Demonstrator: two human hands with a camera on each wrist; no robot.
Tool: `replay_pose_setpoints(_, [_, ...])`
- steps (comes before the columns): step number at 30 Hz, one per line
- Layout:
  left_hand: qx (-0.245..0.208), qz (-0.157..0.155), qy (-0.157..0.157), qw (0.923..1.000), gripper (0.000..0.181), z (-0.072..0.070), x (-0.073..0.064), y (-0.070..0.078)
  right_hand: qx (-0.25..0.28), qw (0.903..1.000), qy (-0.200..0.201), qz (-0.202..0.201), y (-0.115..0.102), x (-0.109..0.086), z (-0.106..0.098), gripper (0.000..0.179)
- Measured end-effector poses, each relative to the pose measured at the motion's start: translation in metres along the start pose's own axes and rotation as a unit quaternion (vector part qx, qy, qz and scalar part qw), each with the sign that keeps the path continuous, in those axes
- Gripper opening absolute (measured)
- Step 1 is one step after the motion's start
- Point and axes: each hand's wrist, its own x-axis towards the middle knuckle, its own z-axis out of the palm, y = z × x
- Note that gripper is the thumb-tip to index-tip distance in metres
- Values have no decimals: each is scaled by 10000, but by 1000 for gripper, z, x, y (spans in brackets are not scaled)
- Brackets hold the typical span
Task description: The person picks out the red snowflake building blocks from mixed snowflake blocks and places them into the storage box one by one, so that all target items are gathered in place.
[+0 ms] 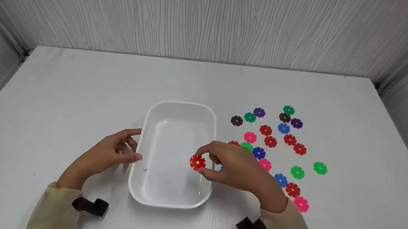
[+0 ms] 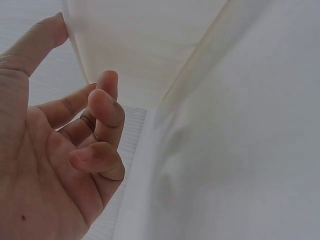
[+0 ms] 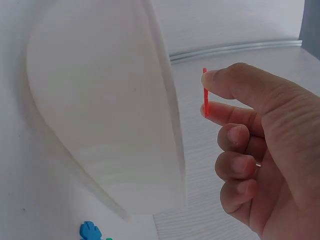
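Observation:
Between thumb and index finger, my right hand (image 1: 239,167) pinches a red snowflake disc (image 1: 197,162), a flat round notched piece with a small hole in the middle. The disc is over the right part of a white plastic tray (image 1: 167,205); in the right wrist view the red disc (image 3: 206,92) shows edge-on above the rim, the other fingers curled. At the tray's left side, my left hand (image 1: 110,151) holds the rim with thumb and index finger. The left wrist view shows the left hand's (image 2: 65,135) remaining fingers bent beside the tray's outer wall (image 2: 130,50).
Right of the tray, several loose snowflake discs lie scattered, among them a brown disc (image 1: 236,120), a light green disc (image 1: 320,168) and a pink disc (image 1: 301,204). My right forearm partly covers some. Wood-grain panels (image 1: 205,14) enclose the white table (image 1: 80,80) behind and at both sides.

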Motion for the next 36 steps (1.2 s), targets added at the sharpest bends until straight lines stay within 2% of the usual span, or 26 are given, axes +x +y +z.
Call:
replay_pose_setpoints(12, [-103,53,-25,9999,69,-1,-2,0,-207,9985,-500,-86,-5,6,19,39])
replay_pose_setpoints(27, [16,76,10,10000,67,-1,-1,1,-714,9960,-423,-317,-9,7,22,39])
replay_pose_setpoints(32, [29,56,23,10000,68,-1,-2,3,-576,9968,-473,-284,-8,6,21,41])
replay_pose_setpoints(36, [-30,88,4,10000,70,-1,-4,4,-173,9981,-590,-59,-5,5,17,41])
